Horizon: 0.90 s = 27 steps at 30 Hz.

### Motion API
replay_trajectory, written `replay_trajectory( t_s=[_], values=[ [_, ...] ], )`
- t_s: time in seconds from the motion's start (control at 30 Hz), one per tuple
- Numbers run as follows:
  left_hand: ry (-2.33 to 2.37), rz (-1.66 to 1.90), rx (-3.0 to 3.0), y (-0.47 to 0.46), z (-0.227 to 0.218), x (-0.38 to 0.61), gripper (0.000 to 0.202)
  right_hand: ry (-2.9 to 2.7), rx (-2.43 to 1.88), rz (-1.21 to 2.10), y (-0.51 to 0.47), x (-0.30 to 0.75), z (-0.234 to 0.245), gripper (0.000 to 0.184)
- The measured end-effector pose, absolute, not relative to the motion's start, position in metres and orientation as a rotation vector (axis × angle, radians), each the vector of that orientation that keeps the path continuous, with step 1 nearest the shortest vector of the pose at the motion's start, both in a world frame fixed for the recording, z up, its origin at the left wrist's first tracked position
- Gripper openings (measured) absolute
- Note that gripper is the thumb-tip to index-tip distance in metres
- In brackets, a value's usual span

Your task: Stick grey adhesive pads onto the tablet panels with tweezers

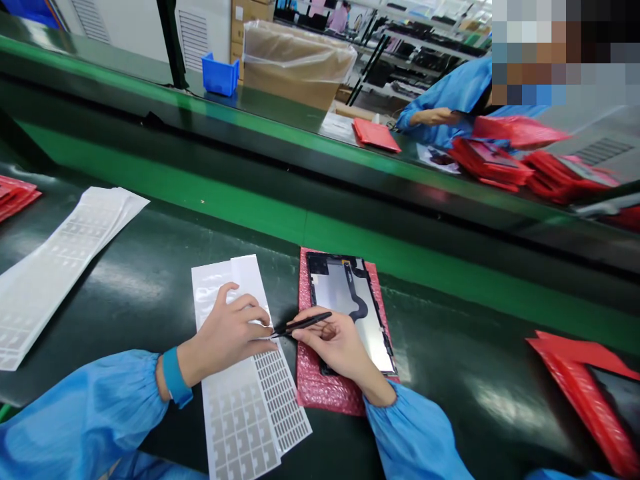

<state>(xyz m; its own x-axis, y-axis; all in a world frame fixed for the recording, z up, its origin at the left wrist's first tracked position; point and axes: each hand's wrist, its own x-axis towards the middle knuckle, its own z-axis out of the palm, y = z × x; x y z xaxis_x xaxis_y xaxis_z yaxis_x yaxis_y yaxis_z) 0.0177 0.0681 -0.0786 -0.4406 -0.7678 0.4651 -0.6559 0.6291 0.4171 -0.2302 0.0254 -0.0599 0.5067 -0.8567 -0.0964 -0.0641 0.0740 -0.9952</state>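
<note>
My right hand (336, 339) is closed around black tweezers (307, 323), their tips pointing left. At those tips, the thumb and forefinger of my left hand (233, 328) come together in a pinch, the other fingers fanned out. Whatever lies in the pinch is too small to make out. Beneath my left hand are a white sheet of grey die-cut stickers (240, 427) and a narrower sheet of small rectangular stickers (286, 400). Partly covered by my right hand, a tablet screen panel (377, 333) with a dark flex cable rests on a pink bubble-wrap bag (330, 395).
More sticker sheets (65, 257) lie at left, near a red bag (15, 197). Red bubble bags (575, 380) with a dark screen sit at right. Beyond a raised green ledge are a blue bin (220, 75), a lined carton (295, 67) and a co-worker in blue sleeves (450, 90) handling red bags.
</note>
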Motion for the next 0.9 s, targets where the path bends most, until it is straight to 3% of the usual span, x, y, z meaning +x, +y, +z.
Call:
replay_trajectory(
  t_s=[0.6,0.9],
  values=[
    [-2.243,-0.233,1.122,0.072,-0.074,0.017,0.027,0.895,-1.260,-0.782,0.020,-0.237,-0.056,0.022],
    [-2.330,-0.047,1.010,0.014,-0.054,-0.018,0.016,1.098,-1.226,-1.068,-0.052,-0.276,-0.050,0.042]
  ],
)
